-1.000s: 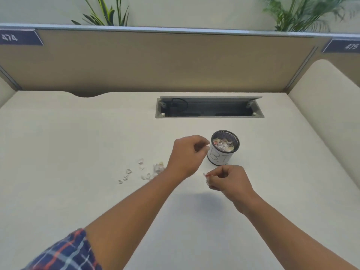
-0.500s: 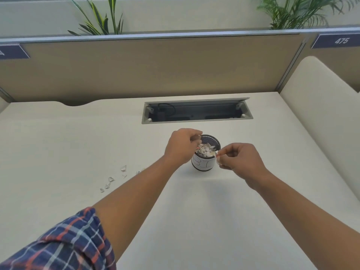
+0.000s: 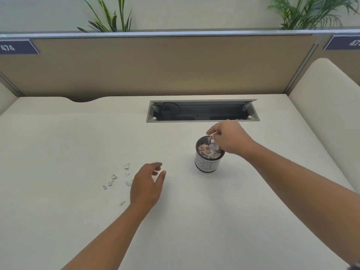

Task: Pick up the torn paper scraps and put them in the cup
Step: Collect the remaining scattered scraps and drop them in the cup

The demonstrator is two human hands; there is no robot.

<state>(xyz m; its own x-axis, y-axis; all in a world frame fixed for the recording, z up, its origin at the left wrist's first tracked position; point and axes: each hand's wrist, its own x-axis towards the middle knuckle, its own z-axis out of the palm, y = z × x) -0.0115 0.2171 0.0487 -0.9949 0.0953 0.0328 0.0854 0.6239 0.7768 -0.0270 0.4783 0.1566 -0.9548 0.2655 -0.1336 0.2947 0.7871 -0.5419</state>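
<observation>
The torn white paper scraps [image 3: 114,176] that remain lie scattered on the pale desk [image 3: 58,145] at centre-left of the frame, well apart from the small round cup with a dark rim and white labelled wall [image 3: 207,165], which stands right of centre and is already heaped with scraps. The right hand [image 3: 231,139] hangs just above the cup's far rim, its fingertips pinching one white scrap [image 3: 212,141] over the opening. Half a second ago it was holding that piece beside the cup, so the drop looks imminent. The left hand [image 3: 147,184], which was at the cup then, has swung back to lower centre-left, just right of the loose scraps, fingers relaxed and spread, holding nothing. Its delivery appears done and the next pick is probably starting. Above the cup a grey recessed cable tray [image 3: 202,119] is set into the desk.
</observation>
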